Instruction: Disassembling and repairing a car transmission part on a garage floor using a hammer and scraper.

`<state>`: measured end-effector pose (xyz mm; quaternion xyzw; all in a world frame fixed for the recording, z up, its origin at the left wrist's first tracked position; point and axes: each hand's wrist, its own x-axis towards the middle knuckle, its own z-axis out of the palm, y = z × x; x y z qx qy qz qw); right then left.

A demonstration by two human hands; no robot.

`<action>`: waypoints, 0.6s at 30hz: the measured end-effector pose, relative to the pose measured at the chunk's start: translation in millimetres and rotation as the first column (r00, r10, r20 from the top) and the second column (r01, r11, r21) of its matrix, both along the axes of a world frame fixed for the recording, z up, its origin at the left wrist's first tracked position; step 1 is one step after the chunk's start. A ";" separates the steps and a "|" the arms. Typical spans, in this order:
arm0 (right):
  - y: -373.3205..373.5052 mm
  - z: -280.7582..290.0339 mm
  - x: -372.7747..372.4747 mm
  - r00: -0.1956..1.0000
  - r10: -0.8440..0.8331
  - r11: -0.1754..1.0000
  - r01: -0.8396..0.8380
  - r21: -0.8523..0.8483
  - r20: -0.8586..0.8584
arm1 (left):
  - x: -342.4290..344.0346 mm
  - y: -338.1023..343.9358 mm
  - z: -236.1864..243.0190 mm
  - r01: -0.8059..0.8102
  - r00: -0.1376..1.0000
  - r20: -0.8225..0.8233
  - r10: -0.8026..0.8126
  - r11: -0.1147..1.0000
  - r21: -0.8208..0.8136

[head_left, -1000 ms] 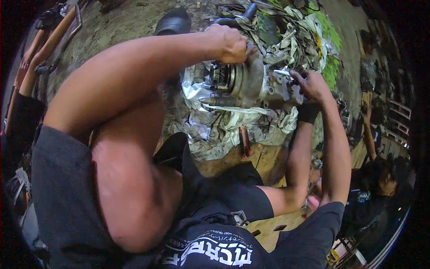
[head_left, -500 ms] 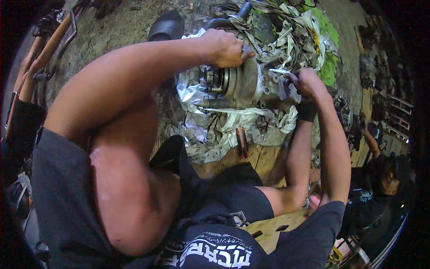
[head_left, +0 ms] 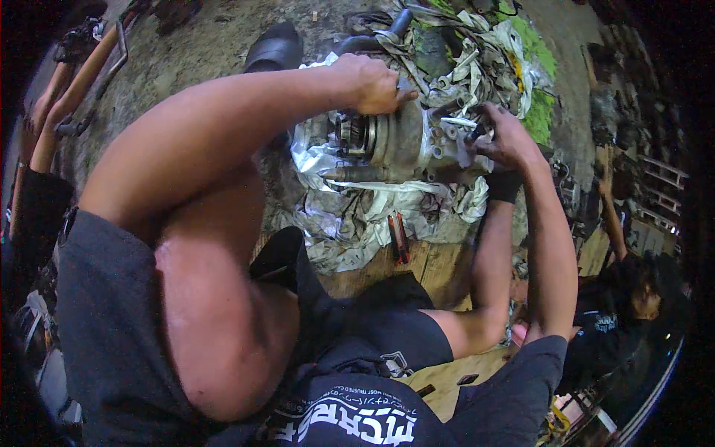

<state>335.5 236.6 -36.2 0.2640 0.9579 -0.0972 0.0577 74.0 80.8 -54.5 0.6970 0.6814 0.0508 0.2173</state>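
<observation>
A greasy metal housing (head_left: pixel 406 141), cylindrical with a toothed gear (head_left: pixel 351 135) at its left end, lies on its side in front of me. My left hand (head_left: pixel 371 86) is curled over its far upper edge, the fingers closed against it. At the housing's right end, my right hand (head_left: pixel 509 139) bends its thumb and fingers around a small dark piece that I cannot make out. Close to those fingers, a slim pale bar (head_left: pixel 459 121) lies along the housing. Several round ports show on that end. My left forearm crosses above my bent knee.
Dirty rags and plastic (head_left: pixel 350 238) spread under the housing. A red and black tool (head_left: pixel 399 238) lies on the near side. More rags and a dark hose (head_left: pixel 372 39) are heaped beyond. A co-worker (head_left: pixel 614 320) sits at the right; other arms (head_left: pixel 56 127) show at far left.
My right hand has opened its grip somewhat and turned, its fingertips lifting away from the pale bar. My left hand stays on the housing. The co-worker's arm at the right has shifted slightly.
</observation>
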 end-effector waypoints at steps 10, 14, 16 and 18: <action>27.0 -9.5 -14.4 0.903 -0.239 0.969 0.244 0.030 0.357 | -3.5 5.1 -4.0 0.038 0.997 0.071 -0.036 0.999 -0.026; 58.9 -57.4 -17.7 0.918 -0.381 0.925 0.378 0.042 0.110 | -2.8 5.6 -4.3 0.041 0.991 0.134 -0.023 0.990 -0.132; 59.7 -73.1 -26.0 0.918 -0.335 0.939 0.345 -0.013 0.211 | -2.0 2.0 -0.5 0.080 0.984 0.174 -0.047 0.979 -0.188; 75.2 -100.7 -10.9 0.877 -0.413 0.908 0.416 0.041 0.246 | 5.1 2.3 5.7 0.100 0.979 0.197 -0.060 0.974 -0.203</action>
